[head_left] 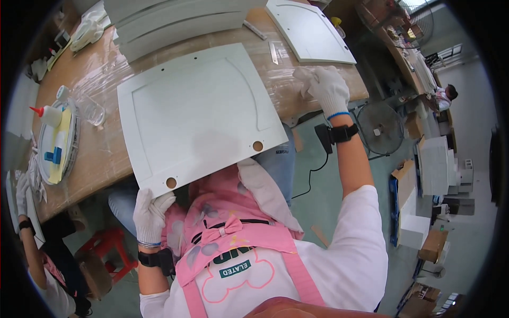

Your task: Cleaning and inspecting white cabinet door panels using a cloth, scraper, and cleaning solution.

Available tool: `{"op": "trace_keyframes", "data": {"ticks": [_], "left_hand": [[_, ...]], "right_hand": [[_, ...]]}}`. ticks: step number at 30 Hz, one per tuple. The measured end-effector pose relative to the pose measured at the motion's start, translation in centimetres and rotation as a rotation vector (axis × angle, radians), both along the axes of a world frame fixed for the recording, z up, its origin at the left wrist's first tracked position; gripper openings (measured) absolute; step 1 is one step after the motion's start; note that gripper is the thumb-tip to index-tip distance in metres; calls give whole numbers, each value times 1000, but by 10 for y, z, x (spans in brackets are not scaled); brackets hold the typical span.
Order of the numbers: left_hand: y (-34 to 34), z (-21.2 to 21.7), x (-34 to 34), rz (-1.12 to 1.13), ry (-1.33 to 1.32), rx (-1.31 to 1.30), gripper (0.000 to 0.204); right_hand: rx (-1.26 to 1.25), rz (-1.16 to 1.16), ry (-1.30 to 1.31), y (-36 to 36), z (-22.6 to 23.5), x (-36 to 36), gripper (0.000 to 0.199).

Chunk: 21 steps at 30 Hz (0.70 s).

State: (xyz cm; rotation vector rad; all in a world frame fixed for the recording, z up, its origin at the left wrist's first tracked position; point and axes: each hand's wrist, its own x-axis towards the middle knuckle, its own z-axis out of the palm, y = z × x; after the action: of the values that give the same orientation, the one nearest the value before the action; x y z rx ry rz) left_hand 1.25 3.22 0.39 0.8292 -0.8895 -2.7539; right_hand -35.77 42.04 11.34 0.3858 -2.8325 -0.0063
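A white cabinet door panel [196, 114] with a recessed arched centre and two round hinge holes lies flat on the wooden workbench [101, 153], its near edge hanging over toward me. My left hand [149, 213], in a white glove, grips the panel's near left corner beside one hinge hole. My right hand [328, 87], also gloved, rests on a crumpled white cloth [303, 78] on the bench, to the right of the panel and apart from it.
More white door panels lie at the bench's far side [310, 32] [175, 21]. A round tray [55, 140] with a glue bottle [49, 114] sits at the left. Another person's gloved hand [22, 193] is at the far left. A floor fan [379, 127] and boxes stand to the right.
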Motion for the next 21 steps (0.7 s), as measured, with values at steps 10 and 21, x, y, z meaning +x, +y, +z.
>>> {"op": "trace_keyframes", "data": {"ticks": [10, 21], "left_hand": [[1, 4, 2, 34, -108, 30, 37], [7, 7, -15, -16, -84, 53, 37]], "right_hand": [[-35, -146, -225, -108, -62, -117, 31], [69, 138, -319, -100, -105, -177, 32]]}}
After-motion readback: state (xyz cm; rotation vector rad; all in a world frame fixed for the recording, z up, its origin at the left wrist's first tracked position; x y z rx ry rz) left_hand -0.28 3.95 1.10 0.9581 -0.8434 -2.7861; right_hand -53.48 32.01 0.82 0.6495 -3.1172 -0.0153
